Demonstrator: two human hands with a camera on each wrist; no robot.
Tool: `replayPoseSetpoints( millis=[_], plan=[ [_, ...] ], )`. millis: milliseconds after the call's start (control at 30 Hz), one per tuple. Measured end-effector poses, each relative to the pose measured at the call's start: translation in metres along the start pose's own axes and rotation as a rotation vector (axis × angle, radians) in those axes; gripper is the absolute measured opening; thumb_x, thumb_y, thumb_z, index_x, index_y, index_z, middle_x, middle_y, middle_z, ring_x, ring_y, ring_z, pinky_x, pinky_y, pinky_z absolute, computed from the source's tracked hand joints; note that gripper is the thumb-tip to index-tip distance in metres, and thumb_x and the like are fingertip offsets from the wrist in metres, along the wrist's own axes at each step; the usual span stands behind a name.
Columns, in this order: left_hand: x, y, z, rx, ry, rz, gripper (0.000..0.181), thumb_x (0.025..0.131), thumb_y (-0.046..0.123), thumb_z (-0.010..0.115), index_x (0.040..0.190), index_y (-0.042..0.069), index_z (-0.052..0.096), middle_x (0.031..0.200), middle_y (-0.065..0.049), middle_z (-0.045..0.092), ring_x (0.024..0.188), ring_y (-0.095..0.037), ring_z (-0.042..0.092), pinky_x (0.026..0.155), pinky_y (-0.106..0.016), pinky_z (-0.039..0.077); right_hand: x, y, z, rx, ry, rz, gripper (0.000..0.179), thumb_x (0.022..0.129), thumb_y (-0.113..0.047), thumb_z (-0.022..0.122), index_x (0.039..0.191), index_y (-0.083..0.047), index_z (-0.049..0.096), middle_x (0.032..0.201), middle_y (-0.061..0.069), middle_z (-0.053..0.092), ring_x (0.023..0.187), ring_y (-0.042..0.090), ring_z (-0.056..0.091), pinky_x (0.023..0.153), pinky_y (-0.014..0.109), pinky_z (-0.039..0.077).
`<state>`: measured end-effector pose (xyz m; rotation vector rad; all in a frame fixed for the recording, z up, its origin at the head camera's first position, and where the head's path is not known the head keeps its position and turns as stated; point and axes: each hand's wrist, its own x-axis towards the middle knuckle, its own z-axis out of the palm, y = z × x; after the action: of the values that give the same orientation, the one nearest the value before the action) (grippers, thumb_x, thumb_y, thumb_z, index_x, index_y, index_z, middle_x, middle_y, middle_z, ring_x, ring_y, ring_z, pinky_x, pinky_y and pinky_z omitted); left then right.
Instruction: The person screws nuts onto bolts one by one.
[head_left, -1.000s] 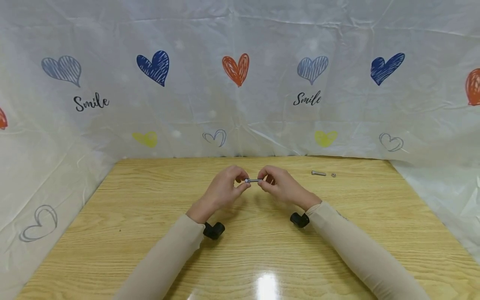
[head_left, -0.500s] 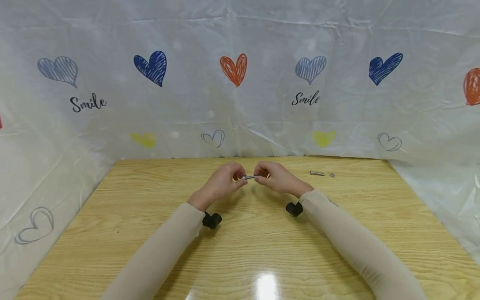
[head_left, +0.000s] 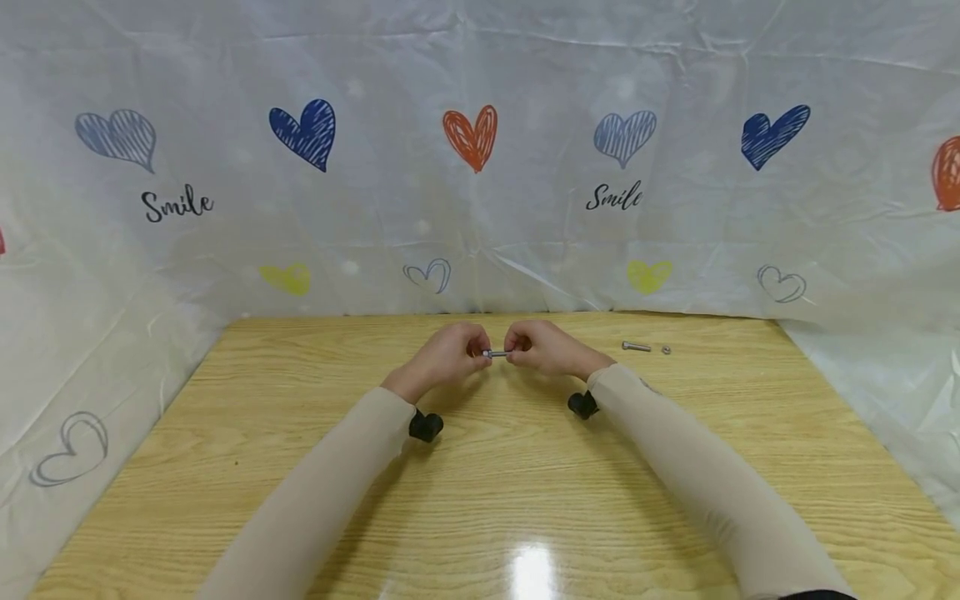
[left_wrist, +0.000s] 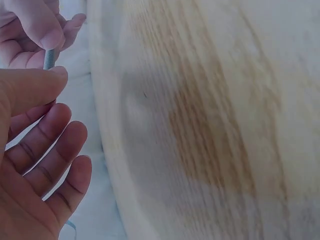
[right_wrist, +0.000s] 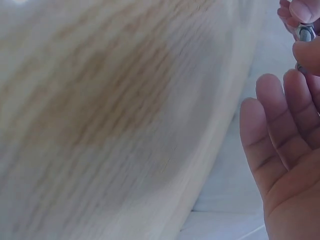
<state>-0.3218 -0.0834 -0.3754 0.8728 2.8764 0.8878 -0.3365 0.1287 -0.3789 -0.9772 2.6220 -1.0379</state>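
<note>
Both hands meet over the back middle of the table, with a silver bolt [head_left: 498, 354] lying level between them. My left hand [head_left: 447, 356] pinches its head end between thumb and forefinger. At the opposite end, my right hand [head_left: 551, 347] pinches the shank with thumb and fingertips. A short threaded stretch of the bolt [left_wrist: 48, 60] shows between the two thumbs in the left wrist view. In the right wrist view a shiny hex nut [right_wrist: 305, 33] shows on the bolt beside the left fingertips. The fingers hide the bolt's ends in part.
A second silver bolt [head_left: 636, 346] lies on the wooden table [head_left: 480, 492] to the right of the hands, and a loose nut [head_left: 666, 350] is just beyond it. Behind the table's far edge hangs a white sheet [head_left: 540, 217] printed with hearts.
Both hands have shifted slightly away toward the back of the table with the bolt between them, and the right wrist has tilted a little. The second bolt and loose nut stay put.
</note>
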Motion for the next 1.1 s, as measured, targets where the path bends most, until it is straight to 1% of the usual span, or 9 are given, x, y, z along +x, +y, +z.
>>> replayPoseSetpoints(
  millis=[100,267,367,467,600,733,833,967,1100],
  plan=[
    [0.003,-0.002,0.000,0.007,-0.010,-0.001,0.009,0.083,0.010,0.073,0.083,0.009,0.064,0.075,0.001,0.061,0.070,-0.014,0.055,0.068,-0.029,0.046,0.003,-0.001,-0.001,-0.001,-0.024,0.023,0.004,0.090,-0.009,0.066,0.093,-0.007,0.064,0.085,0.001,0.063,0.076,0.014,0.056,0.067,0.028,0.048],
    [0.005,-0.005,0.002,0.021,-0.030,-0.027,0.009,0.083,0.008,0.073,0.083,0.009,0.064,0.076,0.001,0.061,0.070,-0.014,0.055,0.068,-0.029,0.046,0.009,-0.001,-0.001,0.000,-0.073,0.033,0.004,0.089,-0.007,0.066,0.092,-0.005,0.064,0.083,0.002,0.063,0.075,0.014,0.057,0.066,0.026,0.048],
    [0.006,-0.007,0.004,0.042,-0.053,-0.040,0.009,0.083,0.009,0.073,0.083,0.010,0.064,0.077,0.001,0.061,0.071,-0.015,0.054,0.069,-0.030,0.046,0.012,0.000,-0.001,0.004,-0.104,0.046,0.003,0.088,-0.005,0.065,0.091,-0.003,0.065,0.081,0.003,0.063,0.073,0.014,0.056,0.065,0.026,0.048],
    [0.008,-0.009,0.006,0.063,-0.073,-0.042,0.009,0.082,0.009,0.073,0.083,0.010,0.064,0.078,0.000,0.061,0.073,-0.016,0.054,0.071,-0.030,0.046,0.013,0.001,0.000,-0.030,-0.126,0.051,0.003,0.088,-0.005,0.064,0.091,-0.003,0.065,0.081,0.002,0.062,0.072,0.013,0.056,0.064,0.025,0.047],
    [0.010,-0.011,0.008,0.076,-0.092,-0.049,0.010,0.081,0.010,0.075,0.083,0.010,0.064,0.078,0.000,0.062,0.075,-0.017,0.054,0.073,-0.032,0.046,0.015,0.004,0.001,-0.075,-0.140,0.029,0.004,0.086,-0.003,0.064,0.088,-0.005,0.066,0.079,0.001,0.062,0.072,0.012,0.054,0.066,0.025,0.046],
    [0.011,-0.011,0.009,0.064,-0.128,-0.079,0.011,0.082,0.013,0.076,0.083,0.011,0.065,0.080,0.000,0.062,0.077,-0.017,0.055,0.075,-0.032,0.046,0.016,0.008,0.002,-0.075,-0.151,0.020,0.005,0.083,-0.003,0.065,0.086,-0.006,0.067,0.077,0.000,0.062,0.071,0.012,0.054,0.066,0.024,0.045],
    [0.011,-0.010,0.009,0.065,-0.142,-0.096,0.011,0.082,0.012,0.076,0.082,0.012,0.065,0.080,0.000,0.062,0.078,-0.017,0.054,0.075,-0.031,0.046,0.016,0.010,0.004,-0.073,-0.158,0.020,0.003,0.084,-0.005,0.066,0.087,-0.005,0.067,0.077,-0.001,0.062,0.072,0.012,0.054,0.066,0.024,0.045],
    [0.011,-0.009,0.008,0.078,-0.155,-0.099,0.010,0.082,0.012,0.075,0.081,0.012,0.065,0.079,0.000,0.061,0.078,-0.017,0.054,0.075,-0.032,0.045,0.018,0.012,0.005,-0.084,-0.167,0.023,0.004,0.085,-0.007,0.069,0.088,-0.004,0.068,0.078,-0.001,0.062,0.072,0.011,0.054,0.067,0.024,0.045],
    [0.010,-0.010,0.008,0.079,-0.170,-0.114,0.009,0.082,0.014,0.074,0.081,0.013,0.066,0.079,0.001,0.061,0.079,-0.017,0.054,0.075,-0.032,0.045,0.019,0.014,0.007,-0.093,-0.168,0.024,0.004,0.085,-0.007,0.070,0.088,-0.005,0.069,0.078,-0.002,0.062,0.072,0.010,0.054,0.067,0.023,0.045]
  ],
)
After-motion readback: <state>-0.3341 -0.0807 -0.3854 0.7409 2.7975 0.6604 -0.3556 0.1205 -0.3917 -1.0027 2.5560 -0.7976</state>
